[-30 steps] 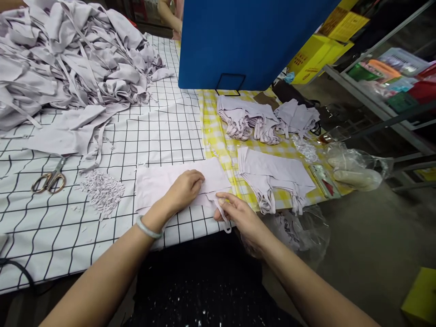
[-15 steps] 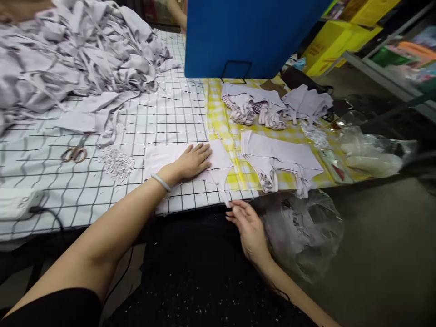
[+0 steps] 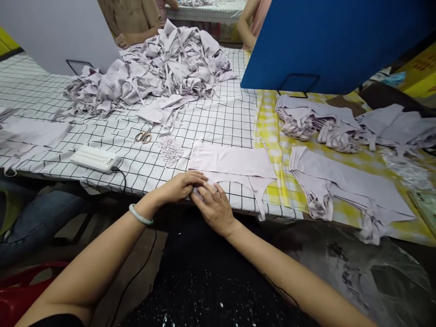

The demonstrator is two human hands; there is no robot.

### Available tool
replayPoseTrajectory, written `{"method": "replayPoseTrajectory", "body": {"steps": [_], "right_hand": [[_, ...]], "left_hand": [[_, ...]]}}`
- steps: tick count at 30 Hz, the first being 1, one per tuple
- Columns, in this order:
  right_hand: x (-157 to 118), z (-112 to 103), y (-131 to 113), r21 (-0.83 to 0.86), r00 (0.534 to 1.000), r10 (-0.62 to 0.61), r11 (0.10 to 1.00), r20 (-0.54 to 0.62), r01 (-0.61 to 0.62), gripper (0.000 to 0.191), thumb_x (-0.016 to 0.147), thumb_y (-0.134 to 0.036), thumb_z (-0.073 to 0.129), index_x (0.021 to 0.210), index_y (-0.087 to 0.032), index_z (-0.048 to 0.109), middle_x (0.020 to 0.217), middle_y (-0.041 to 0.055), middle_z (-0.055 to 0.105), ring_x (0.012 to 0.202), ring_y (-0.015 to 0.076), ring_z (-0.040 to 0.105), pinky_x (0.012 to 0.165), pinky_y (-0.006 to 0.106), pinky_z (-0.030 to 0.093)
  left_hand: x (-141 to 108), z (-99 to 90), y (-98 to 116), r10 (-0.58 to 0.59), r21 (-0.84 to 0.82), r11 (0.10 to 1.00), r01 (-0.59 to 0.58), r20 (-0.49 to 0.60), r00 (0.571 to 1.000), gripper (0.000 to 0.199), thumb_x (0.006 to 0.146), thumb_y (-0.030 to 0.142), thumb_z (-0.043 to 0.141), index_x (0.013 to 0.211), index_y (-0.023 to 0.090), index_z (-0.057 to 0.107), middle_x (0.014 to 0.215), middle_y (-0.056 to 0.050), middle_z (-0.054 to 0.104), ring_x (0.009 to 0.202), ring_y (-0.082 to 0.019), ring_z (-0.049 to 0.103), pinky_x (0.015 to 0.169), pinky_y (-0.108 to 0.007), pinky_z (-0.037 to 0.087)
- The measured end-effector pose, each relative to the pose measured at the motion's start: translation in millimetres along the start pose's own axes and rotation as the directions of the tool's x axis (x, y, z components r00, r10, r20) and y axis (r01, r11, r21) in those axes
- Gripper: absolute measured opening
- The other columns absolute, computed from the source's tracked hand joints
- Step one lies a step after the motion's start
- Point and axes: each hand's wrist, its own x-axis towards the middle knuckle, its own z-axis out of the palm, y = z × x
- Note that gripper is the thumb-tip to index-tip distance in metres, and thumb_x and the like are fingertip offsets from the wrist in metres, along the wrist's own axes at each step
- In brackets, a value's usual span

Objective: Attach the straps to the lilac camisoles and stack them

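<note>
So the top (image 3: 231, 161) lies flat along the counter's (image 3: 221, 122) near edge, one strap (image 3: 259, 204) reaching toward that edge. Left hand (image 3: 177, 187) and right hand (image 3: 216, 210) meet at its near left corner, fingers curled; they hide what's under them, so I can't tell if they're pinching anything. Looks light, soft and floppy, probably easy to wrinkle but not fragile. I'd grab it by the strap and press the wide part flat.

The garment (image 3: 233, 159) at the near edge of the worktop (image 3: 37, 88) is pale lilac, the cloth (image 3: 225, 125) beneath it white with a black grid, the tablecloth (image 3: 267, 129) toward the right edge yellow-and-white checked.
</note>
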Motion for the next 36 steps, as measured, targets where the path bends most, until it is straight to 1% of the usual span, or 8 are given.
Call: {"method": "replayPoseTrajectory", "body": {"steps": [4, 7, 11, 17, 22, 25, 28, 36], "right_hand": [[7.8, -25.4, -10.3, 0.349, 0.999, -0.040, 0.936, -0.021, 0.045, 0.025, 0.097, -0.015, 0.051, 0.110, -0.021, 0.071, 0.103, 0.0091, 0.074, 0.109, 0.0223, 0.062, 0.105, 0.043, 0.045], [26.6, -58.6, -9.4, 0.637, 0.981, 0.181, 0.748, 0.072, -0.185, 0.025, 0.099, -0.019, 0.047, 0.109, -0.019, 0.070, 0.099, 0.0086, 0.074, 0.101, 0.0207, 0.066, 0.094, 0.038, 0.052], [63.7, -81.1, 22.7, 0.785, 0.733, 0.552, 0.209, 0.397, -0.583, 0.026, 0.096, -0.042, 0.055, 0.097, -0.021, 0.071, 0.088, 0.0050, 0.073, 0.088, 0.0191, 0.069, 0.089, 0.037, 0.053], [104.7, -66.8, 87.3, 0.804, 0.537, 0.624, -0.278, 0.567, -0.526, 0.036, 0.071, -0.046, 0.082, 0.088, -0.018, 0.068, 0.074, -0.0002, 0.068, 0.077, 0.0143, 0.066, 0.083, 0.032, 0.054], [116.1, -69.4, 87.1, 0.833, 0.543, 0.649, -0.289, 0.533, -0.472, 0.036, 0.072, -0.046, 0.081, 0.090, -0.019, 0.067, 0.068, -0.0045, 0.062, 0.068, 0.0110, 0.061, 0.076, 0.029, 0.054], [109.4, -75.4, 64.1, 0.789, 0.574, 0.564, -0.266, 0.593, -0.554, 0.038, 0.074, -0.052, 0.077, 0.091, -0.019, 0.066, 0.063, -0.0059, 0.057, 0.056, 0.0095, 0.055, 0.058, 0.025, 0.050], [95.4, -77.8, 35.7, 0.699, 0.537, 0.504, -0.211, 0.677, -0.683, 0.038, 0.079, -0.056, 0.069, 0.090, -0.019, 0.065, 0.059, -0.0067, 0.051, 0.045, 0.0074, 0.042, 0.042, 0.020, 0.036], [62.0, -77.1, 6.9, 0.650, 0.541, 0.507, -0.049, 0.670, -0.759, 0.036, 0.091, -0.053, 0.058, 0.075, -0.020, 0.058, 0.058, -0.0067, 0.036, 0.051, 0.0087, 0.029, 0.048, 0.022, 0.027]], "left_hand": [[-4.9, -7.2, 5.1, 0.010, 0.034, 0.999, -0.014, 0.119, 0.993, 0.042, 0.083, 0.004, 0.063, 0.116, 0.028, 0.072, 0.137, -0.005, 0.064, 0.140, -0.023, 0.048, 0.119, -0.050, 0.036], [-9.7, -6.6, 9.2, 0.017, 0.094, 0.995, -0.032, 0.158, 0.987, 0.037, 0.087, 0.018, 0.070, 0.121, 0.032, 0.070, 0.148, -0.003, 0.055, 0.146, -0.026, 0.039, 0.122, -0.054, 0.027], [-11.6, 0.4, 6.8, 0.017, 0.151, 0.988, -0.040, 0.149, 0.989, 0.031, 0.095, 0.027, 0.061, 0.124, 0.036, 0.068, 0.150, -0.002, 0.052, 0.147, -0.026, 0.036, 0.122, -0.057, 0.024], [-13.3, 2.9, 1.9, 0.033, 0.168, 0.984, -0.053, 0.119, 0.992, 0.032, 0.096, 0.027, 0.060, 0.126, 0.037, 0.067, 0.149, -0.003, 0.053, 0.145, -0.026, 0.040, 0.120, -0.057, 0.027], [-12.7, 1.9, 1.5, 0.044, 0.110, 0.992, -0.056, 0.113, 0.993, 0.031, 0.095, 0.025, 0.061, 0.124, 0.033, 0.069, 0.148, -0.005, 0.055, 0.144, -0.028, 0.041, 0.119, -0.058, 0.029], [-2.6, -1.3, 14.0, -0.013, -0.079, 0.997, 0.002, -0.137, 0.990, 0.029, 0.094, 0.024, 0.058, 0.121, 0.025, 0.069, 0.132, -0.010, 0.067, 0.128, -0.025, 0.058, 0.109, -0.049, 0.046], [10.5, -6.6, 35.2, -0.227, -0.336, 0.937, 0.090, -0.393, 0.891, 0.022, 0.093, 0.027, 0.057, 0.109, 0.019, 0.069, 0.107, -0.009, 0.073, 0.100, -0.019, 0.068, 0.087, -0.035, 0.057], [11.5, -5.3, 54.2, -0.440, -0.642, 0.714, 0.280, -0.100, 0.892, 0.017, 0.084, 0.031, 0.063, 0.093, 0.017, 0.068, 0.083, -0.004, 0.067, 0.068, -0.012, 0.059, 0.062, -0.026, 0.052]]}}
